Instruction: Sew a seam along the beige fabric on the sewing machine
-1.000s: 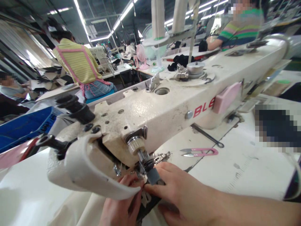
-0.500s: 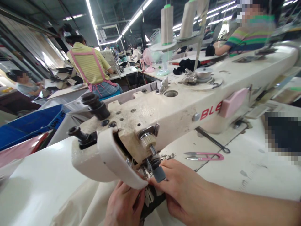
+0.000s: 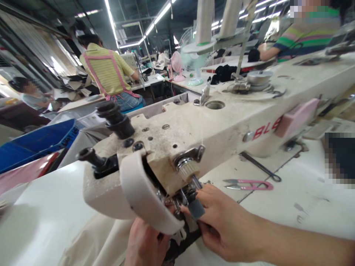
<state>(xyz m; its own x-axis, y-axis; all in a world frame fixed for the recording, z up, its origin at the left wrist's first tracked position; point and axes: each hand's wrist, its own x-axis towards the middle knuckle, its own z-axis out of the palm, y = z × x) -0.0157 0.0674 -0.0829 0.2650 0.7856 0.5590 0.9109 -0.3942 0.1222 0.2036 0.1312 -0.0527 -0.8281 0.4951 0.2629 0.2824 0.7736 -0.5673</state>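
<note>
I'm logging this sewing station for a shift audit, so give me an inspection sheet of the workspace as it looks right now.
Surface: white sewing table, marked and scuffed.
Job's things: cream sewing machine with worn paint; dark fabric piece under the needle area, lying on pale cloth.
Clutter: pink thread snips and a thin metal tool lying behind the machine.
Hands: left hand and right hand both at the presser-foot area, fingers on the dark fabric piece; exact grip hidden.
Cables: nothing seen.
Surroundings: thread cones on a stand, blue bin, a person in a yellow striped top at another table.
</note>
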